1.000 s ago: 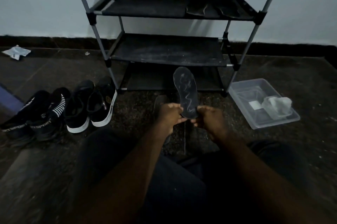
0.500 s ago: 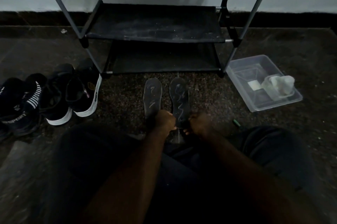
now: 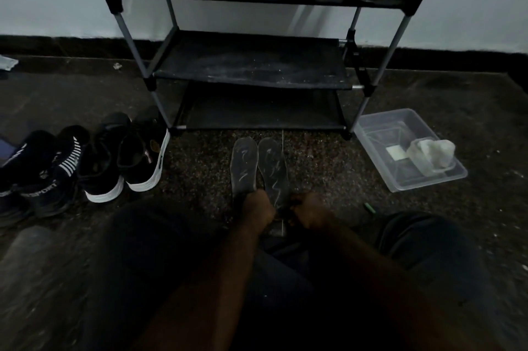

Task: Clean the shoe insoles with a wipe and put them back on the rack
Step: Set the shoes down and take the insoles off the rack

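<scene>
Before the rack (image 3: 251, 70): insoles (image 3: 244, 168) paired on floor (image 3: 200, 168), left hand (image 3: 258, 208), right hand (image 3: 310, 210) at heels, grip unclear; wiping pending, needs wipe.

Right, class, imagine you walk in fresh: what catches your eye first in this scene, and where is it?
Two dark insoles lie side by side on the floor in front of the rack, with the left hand and right hand at their heel ends. A clear plastic tub holding a white wad sits right of the rack, and a row of dark shoes stands to its left.
</scene>
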